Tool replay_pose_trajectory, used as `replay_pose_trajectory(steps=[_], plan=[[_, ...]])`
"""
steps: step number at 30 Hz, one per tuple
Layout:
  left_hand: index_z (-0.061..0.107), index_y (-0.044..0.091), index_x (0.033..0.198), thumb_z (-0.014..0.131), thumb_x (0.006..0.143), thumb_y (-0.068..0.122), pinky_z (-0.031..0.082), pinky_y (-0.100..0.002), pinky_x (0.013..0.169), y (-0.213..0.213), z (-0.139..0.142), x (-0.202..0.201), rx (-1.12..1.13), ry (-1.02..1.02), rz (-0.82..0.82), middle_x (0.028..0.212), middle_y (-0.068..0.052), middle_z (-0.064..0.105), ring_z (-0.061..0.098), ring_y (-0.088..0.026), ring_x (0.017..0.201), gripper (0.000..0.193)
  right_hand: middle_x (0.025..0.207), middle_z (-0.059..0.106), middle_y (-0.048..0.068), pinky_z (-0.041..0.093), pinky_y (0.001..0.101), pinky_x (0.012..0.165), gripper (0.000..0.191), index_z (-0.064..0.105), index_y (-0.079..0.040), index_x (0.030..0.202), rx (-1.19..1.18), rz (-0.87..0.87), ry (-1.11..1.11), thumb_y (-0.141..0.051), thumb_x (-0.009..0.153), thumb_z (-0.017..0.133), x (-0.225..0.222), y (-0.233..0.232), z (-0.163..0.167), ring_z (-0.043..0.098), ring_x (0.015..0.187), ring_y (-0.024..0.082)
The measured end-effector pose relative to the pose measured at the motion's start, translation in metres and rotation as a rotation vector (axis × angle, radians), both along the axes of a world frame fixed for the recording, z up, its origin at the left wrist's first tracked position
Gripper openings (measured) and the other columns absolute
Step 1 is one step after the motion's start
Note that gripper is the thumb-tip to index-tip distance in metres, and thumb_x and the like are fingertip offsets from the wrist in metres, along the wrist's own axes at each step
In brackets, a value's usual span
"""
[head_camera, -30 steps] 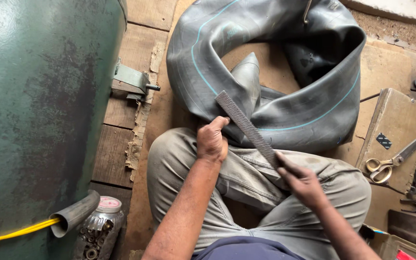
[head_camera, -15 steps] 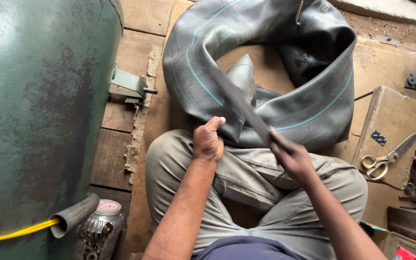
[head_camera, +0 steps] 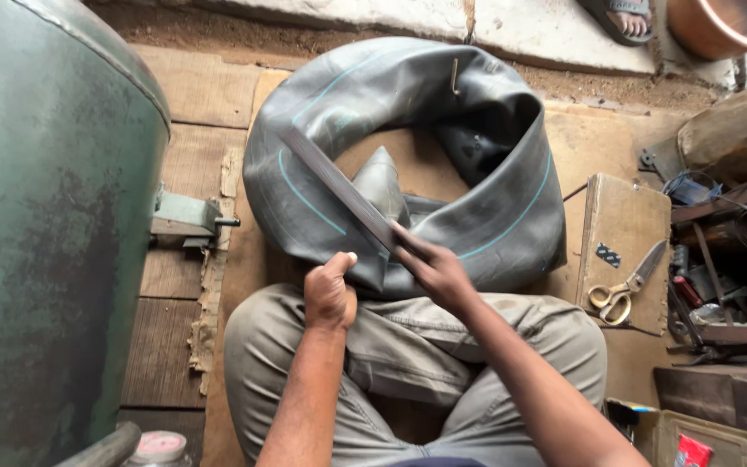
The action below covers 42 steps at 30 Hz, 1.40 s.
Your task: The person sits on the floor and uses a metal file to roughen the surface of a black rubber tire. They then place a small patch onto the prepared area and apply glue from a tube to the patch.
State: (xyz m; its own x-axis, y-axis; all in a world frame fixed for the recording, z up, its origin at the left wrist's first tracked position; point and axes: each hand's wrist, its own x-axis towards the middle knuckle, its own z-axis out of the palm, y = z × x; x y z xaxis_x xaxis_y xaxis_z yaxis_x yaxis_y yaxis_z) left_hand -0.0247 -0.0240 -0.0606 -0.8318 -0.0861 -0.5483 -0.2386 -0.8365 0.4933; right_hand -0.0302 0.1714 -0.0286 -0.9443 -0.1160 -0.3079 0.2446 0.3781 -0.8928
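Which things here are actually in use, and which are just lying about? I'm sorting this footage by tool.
In use:
- inner tube, pinched at its near edge by the left hand
- flat rasp, held by the right hand across the tube

Lying about:
- scissors on a wooden box
- green tank
- sandal

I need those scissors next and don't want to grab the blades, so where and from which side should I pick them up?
Take the scissors by their yellow handle loops, which lie at the lower left end, nearest the person's knee. The blades point up and away to the right, so probably come in from the left with the right hand. They lie flat on the wooden board, with nothing on top of them.
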Motion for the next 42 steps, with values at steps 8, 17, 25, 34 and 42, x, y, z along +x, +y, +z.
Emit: replay_pose_trajectory(steps=[8,17,25,34,42], plan=[[0.069,-0.005,0.086,0.063,0.078,-0.006,0.053,-0.035,0.081,0.006,-0.017,-0.006,0.035,-0.052,0.035,0.09,-0.007,0.067,0.065,-0.022,0.084,0.009,0.078,0.06,-0.004,0.042,0.0251,0.058,0.048,0.062,-0.017,0.144,-0.081,-0.06,-0.18,-0.02,0.096,0.066,0.077,0.046,-0.018,0.046,0.063,0.007],[0.067,-0.004,0.08,0.062,0.074,-0.007,0.054,-0.035,0.08,-0.001,-0.018,-0.007,0.045,-0.053,0.057,0.086,-0.007,0.065,0.064,-0.022,0.082,0.008,0.108,0.063,-0.004,0.045,0.0217,0.079,0.043,0.061,-0.008,0.145,-0.139,0.012,0.251,-0.02,0.103,0.065,-0.019,-0.016,-0.02,0.051,0.09,0.004],[0.066,-0.004,0.079,0.065,0.073,-0.007,0.052,-0.036,0.081,-0.001,-0.037,-0.01,0.07,-0.162,0.174,0.084,-0.007,0.063,0.06,-0.023,0.08,0.007,0.09,0.067,-0.003,0.043,0.0231,0.058,0.051,0.063,-0.015,0.145,-0.092,-0.024,-0.148,-0.017,0.094,0.068,0.082,0.063,-0.01,0.047,0.064,0.006],[0.068,-0.006,0.078,0.061,0.072,-0.009,0.055,-0.036,0.082,-0.003,-0.018,-0.009,0.094,-0.092,0.101,0.085,-0.01,0.067,0.065,-0.024,0.082,0.01,0.1,0.069,-0.006,0.044,0.0215,0.059,0.049,0.058,-0.014,0.148,-0.301,-0.088,0.147,-0.019,0.1,0.066,-0.031,-0.037,-0.012,0.046,0.066,0.003],[0.066,-0.004,0.076,0.065,0.078,-0.009,0.052,-0.032,0.078,0.001,-0.023,-0.004,0.068,-0.073,0.102,0.083,-0.006,0.063,0.061,-0.019,0.079,0.005,0.077,0.061,-0.004,0.041,0.0253,0.054,0.05,0.061,-0.014,0.146,-0.054,-0.077,-0.179,-0.017,0.096,0.064,0.063,0.064,0.011,0.046,0.061,0.007]])
